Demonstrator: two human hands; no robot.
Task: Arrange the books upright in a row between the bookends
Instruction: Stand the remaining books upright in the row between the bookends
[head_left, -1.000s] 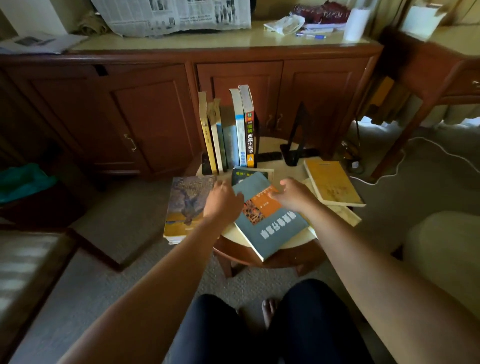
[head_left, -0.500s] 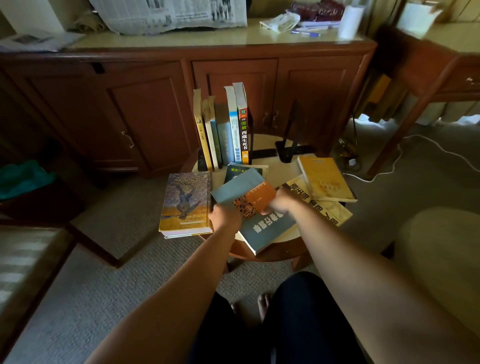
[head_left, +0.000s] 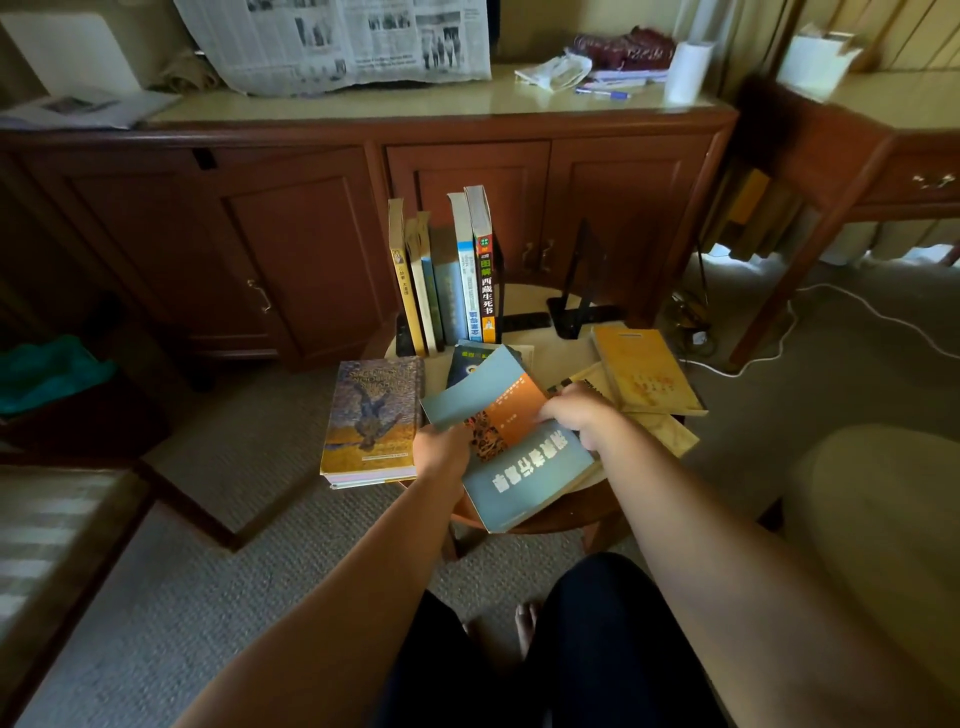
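A grey-blue book with an orange panel is tilted above the small round table. My left hand grips its left edge and my right hand grips its right edge. Several books stand upright in a row at the table's back left, against a black bookend at their left foot. A second black bookend stands apart to the right of the row. A brown-covered book lies flat at the left, a dark book under the held one, and yellow books at the right.
A wooden sideboard stands close behind the table, with newspaper and a white cup on top. A white cable runs over the carpet at the right. A pale cushioned seat is at my right, a striped one at far left.
Both hands went from resting on the grey-blue book to gripping its edges and lifting it, drawing it toward me and tilting it. The yellow book under it became visible.
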